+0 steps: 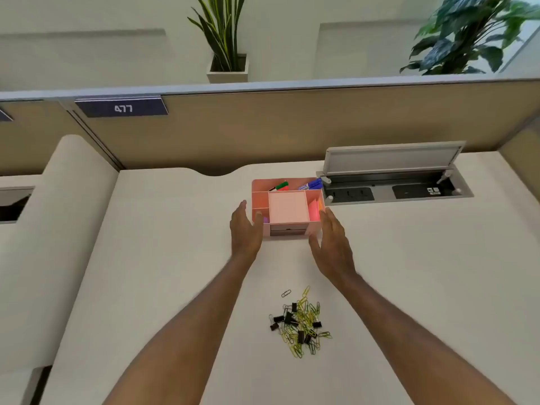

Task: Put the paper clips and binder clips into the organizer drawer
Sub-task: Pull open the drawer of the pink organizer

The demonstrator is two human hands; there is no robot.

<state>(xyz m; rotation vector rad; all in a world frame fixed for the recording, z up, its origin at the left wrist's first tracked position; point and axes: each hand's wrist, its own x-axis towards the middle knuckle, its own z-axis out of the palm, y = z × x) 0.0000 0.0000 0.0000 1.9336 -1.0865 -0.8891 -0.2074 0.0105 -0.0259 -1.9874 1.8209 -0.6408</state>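
**Both hands flank the organizer, clips loose on the desk**

Head view: I see my left hand (pixel 245 229) and right hand (pixel 331 238), fingers straight and holding nothing, either side of the pink organizer (pixel 287 207). Its drawer (pixel 287 230) sits closed in front. The paper clips (pixel 306 325) and binder clips (pixel 287 318) lie heaped nearer me than the organizer, on the desk (pixel 409 258).

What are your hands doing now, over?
Left hand and right hand open, flanking the pink organizer. Drawer looks closed. Clips pile untouched on desk, nearer me. Nothing in the way.
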